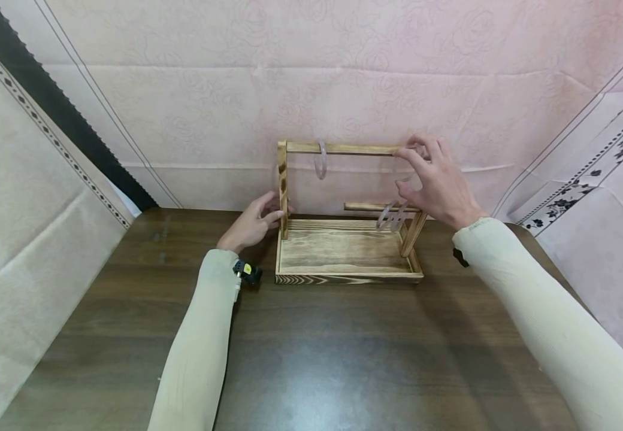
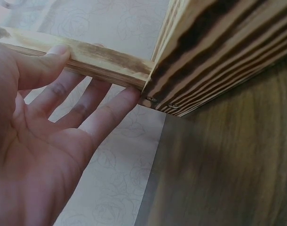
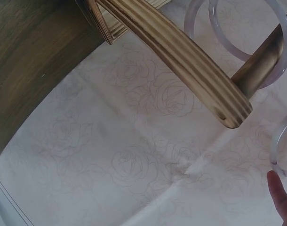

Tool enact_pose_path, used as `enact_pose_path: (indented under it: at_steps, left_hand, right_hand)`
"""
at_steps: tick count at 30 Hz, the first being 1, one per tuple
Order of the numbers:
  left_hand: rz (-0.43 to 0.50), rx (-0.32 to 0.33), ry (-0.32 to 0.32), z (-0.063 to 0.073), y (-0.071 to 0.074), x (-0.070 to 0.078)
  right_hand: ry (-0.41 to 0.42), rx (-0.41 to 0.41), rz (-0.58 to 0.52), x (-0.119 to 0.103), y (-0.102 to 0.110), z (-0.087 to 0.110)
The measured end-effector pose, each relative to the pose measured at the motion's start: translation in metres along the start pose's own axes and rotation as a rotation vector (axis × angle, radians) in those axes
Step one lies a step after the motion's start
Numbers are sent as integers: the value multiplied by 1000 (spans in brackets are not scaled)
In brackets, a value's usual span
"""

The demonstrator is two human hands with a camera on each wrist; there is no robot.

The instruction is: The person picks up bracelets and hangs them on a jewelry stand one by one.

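Note:
A wooden bangle stand [image 1: 344, 278] with a tray base and two horizontal bars sits at the back of the table. My left hand [image 1: 254, 221] grips its left upright [image 2: 106, 59], thumb on one side and fingers behind. At the right end of the upper bar [image 1: 354, 149], my right hand [image 1: 438, 179] pinches a pale translucent bangle [image 3: 275, 150], mostly hidden by the fingers in the head view. Another bangle [image 1: 320, 160] hangs farther left on that bar. Two more bangles [image 3: 219, 35] hang on the lower bar [image 3: 263, 61], near its right post [image 3: 181, 52].
The dark brown wooden table [image 1: 311, 347] stretches in front of the stand. Pale rose-patterned cloth [image 1: 209, 120] rises close behind it, and cloth also hangs at both sides. A small black device [image 1: 248, 270] is strapped to the left wrist.

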State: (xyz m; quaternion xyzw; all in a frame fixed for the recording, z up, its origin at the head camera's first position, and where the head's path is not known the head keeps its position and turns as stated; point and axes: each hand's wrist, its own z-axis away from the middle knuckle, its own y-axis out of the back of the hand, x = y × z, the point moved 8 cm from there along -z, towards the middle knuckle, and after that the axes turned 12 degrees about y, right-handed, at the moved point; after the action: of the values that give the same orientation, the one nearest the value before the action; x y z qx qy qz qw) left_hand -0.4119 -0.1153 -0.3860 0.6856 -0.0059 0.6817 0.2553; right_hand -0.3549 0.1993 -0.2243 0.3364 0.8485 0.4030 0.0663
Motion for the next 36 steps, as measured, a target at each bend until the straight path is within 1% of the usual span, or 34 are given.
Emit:
enact_pose_path:
  at_steps: [5, 9, 14, 18, 27, 32, 36]
  left_hand:
    - [1, -2, 13, 0, 0, 0]
    - [0, -5, 3, 0, -1, 0]
    - [1, -11, -18, 0, -1, 2]
    - [-7, -9, -18, 0, -1, 1]
    - [-9, -4, -11, 1, 0, 3]
    - [-5, -6, -5, 3, 0, 3]
    - [-5, -6, 0, 3, 0, 3]
  right_hand:
    - [18, 15, -26, -1, -3, -3]
    - [33, 31, -48, 0, -5, -6]
    - [65, 31, -60, -2, -8, -10]
    - [79, 30, -63, -3, -11, -14]
    - [70, 44, -88, -5, -16, -20]
    - [61, 58, -79, -6, -18, -21]
    - [34, 78, -99, -5, -20, -22]
